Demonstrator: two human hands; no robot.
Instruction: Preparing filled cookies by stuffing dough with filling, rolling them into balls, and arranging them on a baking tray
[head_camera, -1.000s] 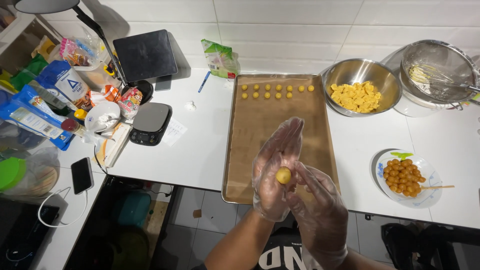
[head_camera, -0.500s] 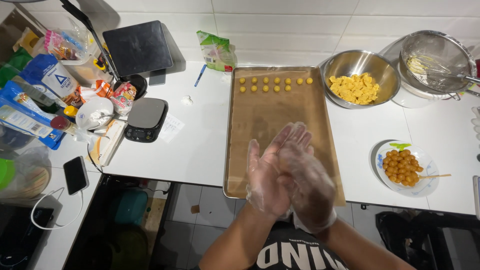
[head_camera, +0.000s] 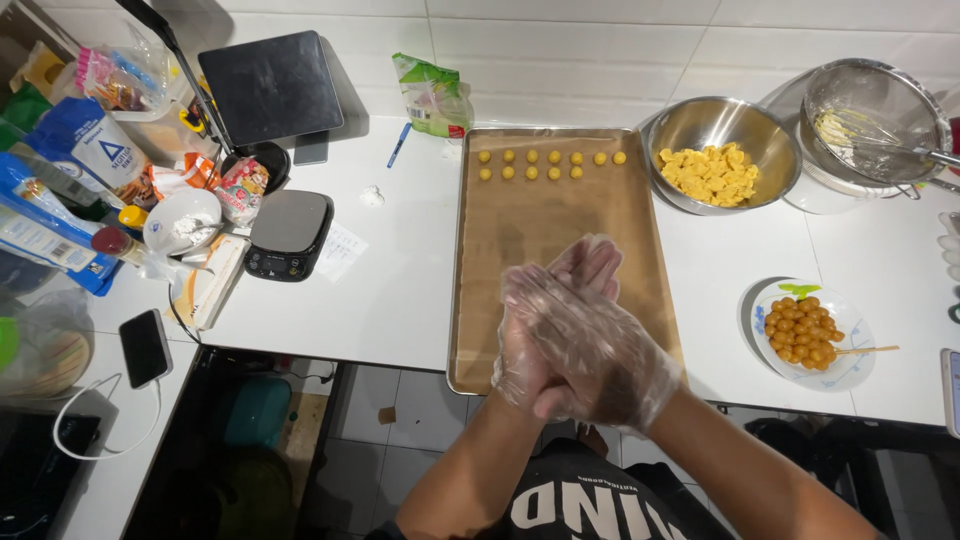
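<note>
Both gloved hands now press flat together — right hand (head_camera: 590, 345) over left hand (head_camera: 540, 330) — above the tray's (head_camera: 520, 225) near edge.

I see a long rectangular baking tray (head_camera: 500, 240) lined with brown paper, lying flat on the white counter. Two short rows of small yellow dough balls (head_camera: 548, 165) sit at its far end; the remaining paper is bare.

Tray (head_camera: 560, 215) mid frame on counter (head_camera: 400, 290), small balls (head_camera: 548, 165) along its top edge. Bowl (head_camera: 722, 150) upper right, plate (head_camera: 810, 325) lower right, scale (head_camera: 290, 232) left.
</note>
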